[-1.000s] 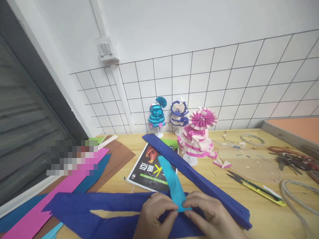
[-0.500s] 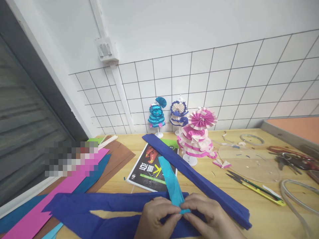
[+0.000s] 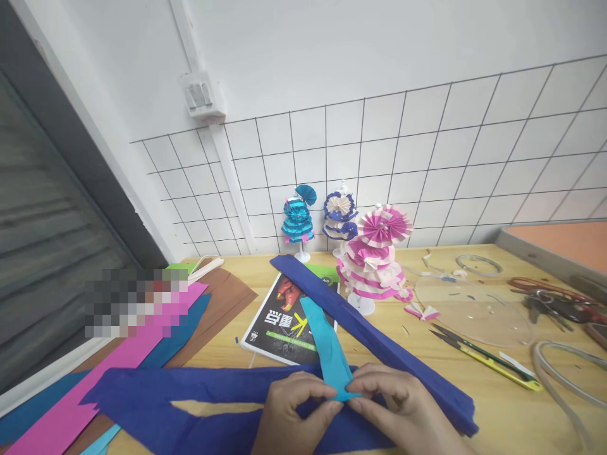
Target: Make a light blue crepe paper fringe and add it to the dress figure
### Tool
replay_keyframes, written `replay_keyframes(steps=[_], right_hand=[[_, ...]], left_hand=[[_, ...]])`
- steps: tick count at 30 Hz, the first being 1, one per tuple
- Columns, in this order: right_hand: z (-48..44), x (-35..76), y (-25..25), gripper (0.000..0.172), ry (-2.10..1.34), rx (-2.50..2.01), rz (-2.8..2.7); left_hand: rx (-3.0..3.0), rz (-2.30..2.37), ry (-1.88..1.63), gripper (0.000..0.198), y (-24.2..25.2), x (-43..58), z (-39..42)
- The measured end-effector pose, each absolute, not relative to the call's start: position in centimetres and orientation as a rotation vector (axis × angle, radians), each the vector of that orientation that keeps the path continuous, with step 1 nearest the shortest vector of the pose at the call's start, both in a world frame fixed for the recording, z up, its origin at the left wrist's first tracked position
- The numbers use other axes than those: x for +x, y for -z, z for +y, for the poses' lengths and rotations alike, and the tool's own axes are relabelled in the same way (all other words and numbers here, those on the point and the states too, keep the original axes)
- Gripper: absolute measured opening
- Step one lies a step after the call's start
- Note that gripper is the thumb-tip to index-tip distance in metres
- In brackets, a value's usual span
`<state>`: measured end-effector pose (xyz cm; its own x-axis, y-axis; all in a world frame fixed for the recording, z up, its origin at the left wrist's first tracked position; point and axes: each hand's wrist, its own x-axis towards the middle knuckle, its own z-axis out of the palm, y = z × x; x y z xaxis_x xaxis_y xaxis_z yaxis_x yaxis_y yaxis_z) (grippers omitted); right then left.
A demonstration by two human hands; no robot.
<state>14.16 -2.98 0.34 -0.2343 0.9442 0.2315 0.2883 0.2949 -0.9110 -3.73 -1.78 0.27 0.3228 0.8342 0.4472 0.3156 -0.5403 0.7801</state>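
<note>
A light-blue crepe paper strip (image 3: 326,335) runs from the booklet down to my fingers, its near end folded over. My left hand (image 3: 298,411) pinches the left side of that folded end between thumb and fingers. On the right side, my right hand (image 3: 396,404) pinches the same end. Beneath both hands lies dark-blue paper (image 3: 199,385), spread to the left. A second dark-blue strip (image 3: 379,335) slants from the booklet (image 3: 279,328) down to the right, beside my right hand.
Three small paper dresses on stands, one turquoise (image 3: 298,221), one navy and cream (image 3: 339,218), one pink (image 3: 374,262), stand by the wall. Yellow-handled snips (image 3: 488,360), keys (image 3: 545,309) and clear tubing (image 3: 564,354) lie right. Pink paper (image 3: 123,360) lies left.
My hands have shifted slightly, the left a little to the left. The folded end of the light-blue strip now shows wider between my fingertips.
</note>
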Motion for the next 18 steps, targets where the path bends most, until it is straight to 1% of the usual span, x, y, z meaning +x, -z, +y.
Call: replay_keyframes(steps=[6, 10, 13, 18], right_hand=[[-2.8, 14.2, 0.1, 0.011, -1.013, -1.118, -1.642], [-2.7, 14.2, 0.1, 0.01, -1.096, -1.097, -1.561], [-2.6, 14.1, 0.5, 0.007, -1.196, -1.041, -1.472], [-2.6, 13.8, 1.9, 0.004, -1.23, -0.992, -1.287]], left_hand=[[1.816, 1.054, -1.126, 0.013, 0.3, -3.7, -1.7], [1.704, 1.011, -1.18, 0.009, 1.1, -3.6, -1.6], [1.587, 0.95, -1.233, 0.008, 1.6, -3.4, -1.5], [1.463, 0.926, -1.232, 0.005, 2.3, -3.3, -1.5]])
